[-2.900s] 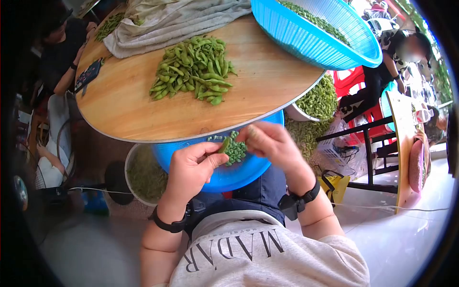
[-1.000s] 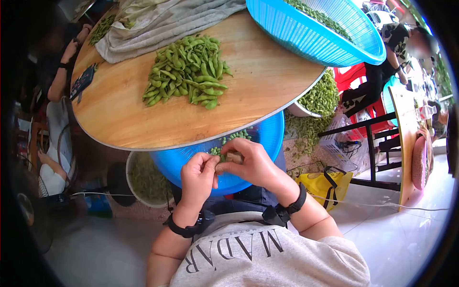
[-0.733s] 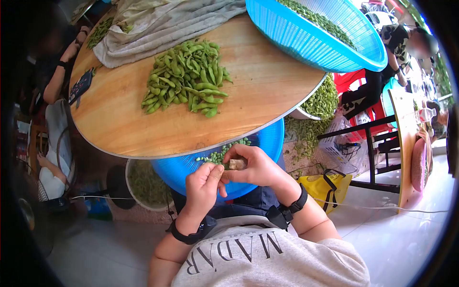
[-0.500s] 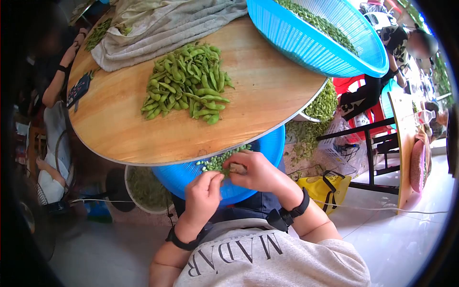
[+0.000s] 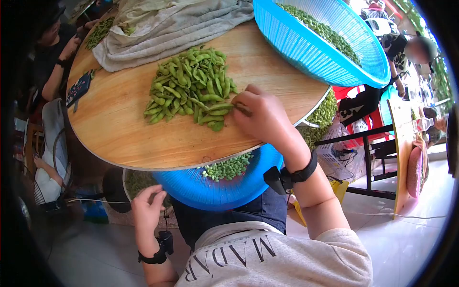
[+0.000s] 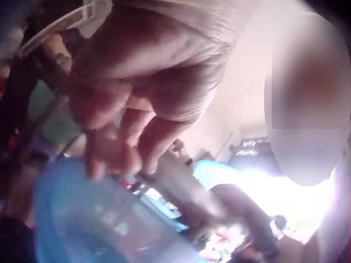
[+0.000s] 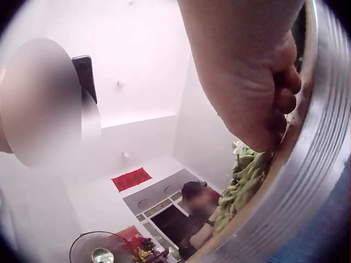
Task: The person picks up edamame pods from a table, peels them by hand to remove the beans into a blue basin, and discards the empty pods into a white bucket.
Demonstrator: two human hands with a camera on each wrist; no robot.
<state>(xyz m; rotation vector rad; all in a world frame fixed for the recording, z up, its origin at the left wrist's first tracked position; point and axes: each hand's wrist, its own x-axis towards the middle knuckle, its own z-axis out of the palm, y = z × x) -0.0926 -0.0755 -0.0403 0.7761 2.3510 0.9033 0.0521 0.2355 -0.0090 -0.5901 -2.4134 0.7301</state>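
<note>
My right hand (image 5: 263, 117) is at the right edge of a pile of green edamame pods (image 5: 186, 83) on the round wooden table. Its thumb and fingers pinch the end of a pod there. In the right wrist view the same hand (image 7: 247, 82) has curled fingers down at the tabletop, behind the metal-edged rim. My left hand (image 5: 148, 210) hangs beside the blue basin, over the edge of a bucket (image 5: 136, 184), its fingers loosely bent with nothing between them. Shelled beans (image 5: 228, 168) lie in the blue basin (image 5: 215, 196) on my lap.
A light-blue basket (image 5: 325, 52) of shelled beans stands on the table's far right, and a grey cloth (image 5: 167, 33) lies at the back. The table (image 5: 124, 138) overhangs the basin. More pods (image 5: 322, 112) fill a container at right. Other people sit on both sides.
My hands were together over the basin, working at a pod; they have parted. The left has moved left toward the bucket, the right forward to the pile of pods.
</note>
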